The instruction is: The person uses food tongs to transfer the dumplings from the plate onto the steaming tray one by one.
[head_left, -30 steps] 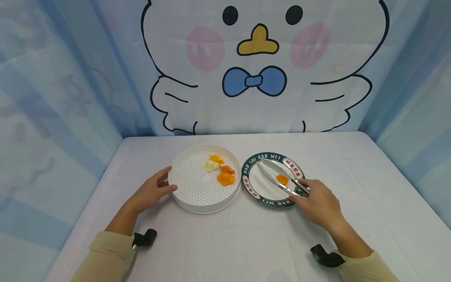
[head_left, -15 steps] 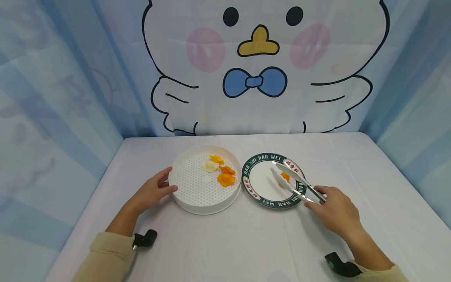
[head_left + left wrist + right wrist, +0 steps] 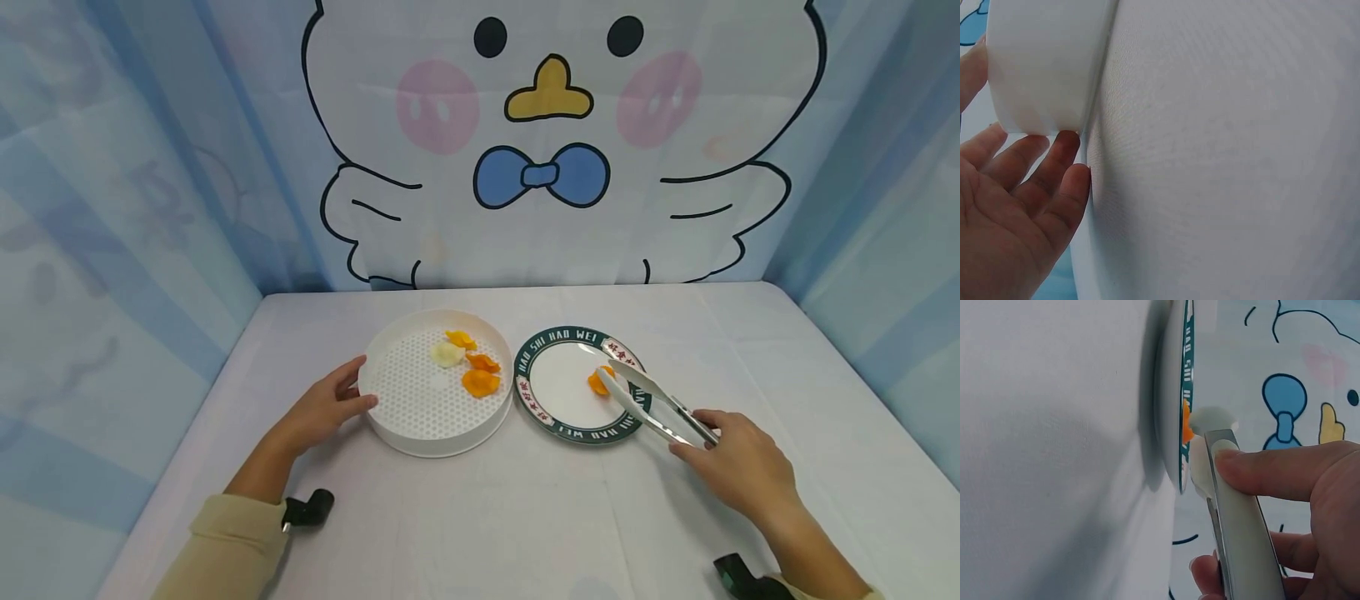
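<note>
My left hand (image 3: 322, 408) rests against the near-left wall of a round white perforated tray (image 3: 408, 408); thumb and fingertips touch its side, as the left wrist view also shows. Several thin, petal-like pieces lie in the tray, among them an orange piece (image 3: 480, 383) and a pale yellow piece (image 3: 447, 354). My right hand (image 3: 742, 462) holds metal tongs (image 3: 663, 400) with whitish tips between thumb and fingers. The tong arms are spread, their tips above an orange piece (image 3: 597, 383) on the plate (image 3: 558, 400). Whether the tips touch this piece, I cannot tell.
A white cloth covers the table (image 3: 480, 525). The plate has a dark green lettered rim and stands close against the tray's right side. Behind the table hangs a curtain (image 3: 540, 233) with a cartoon bird, and blue curtains flank both sides.
My right hand has drawn the tongs back to the right and toward me, so their tips moved from the plate's far part to the orange piece. My left hand and the tray stay put.
</note>
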`<act>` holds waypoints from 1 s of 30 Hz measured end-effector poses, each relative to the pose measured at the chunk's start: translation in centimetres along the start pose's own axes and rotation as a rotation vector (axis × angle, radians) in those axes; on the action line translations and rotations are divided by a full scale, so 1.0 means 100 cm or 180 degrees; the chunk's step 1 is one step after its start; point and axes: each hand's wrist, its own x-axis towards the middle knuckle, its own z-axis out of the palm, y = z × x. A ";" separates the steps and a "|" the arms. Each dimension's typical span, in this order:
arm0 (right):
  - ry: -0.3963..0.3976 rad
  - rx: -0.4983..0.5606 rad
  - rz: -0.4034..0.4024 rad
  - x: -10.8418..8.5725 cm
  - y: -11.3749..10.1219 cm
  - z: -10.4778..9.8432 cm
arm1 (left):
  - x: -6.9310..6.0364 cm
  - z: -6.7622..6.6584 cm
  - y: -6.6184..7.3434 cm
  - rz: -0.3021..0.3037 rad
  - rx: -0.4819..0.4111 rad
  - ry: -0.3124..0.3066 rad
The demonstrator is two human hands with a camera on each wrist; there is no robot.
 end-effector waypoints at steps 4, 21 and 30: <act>-0.0007 -0.0044 -0.0024 -0.001 0.002 -0.001 | 0.000 0.000 -0.001 0.0012 0.0012 0.0008; -0.0055 -0.0203 -0.0229 0.008 -0.012 0.005 | 0.001 0.001 -0.001 -0.0042 0.0007 0.0021; 0.0053 -0.0212 -0.0338 0.013 -0.019 0.010 | 0.001 0.001 -0.001 -0.0057 0.0006 0.0021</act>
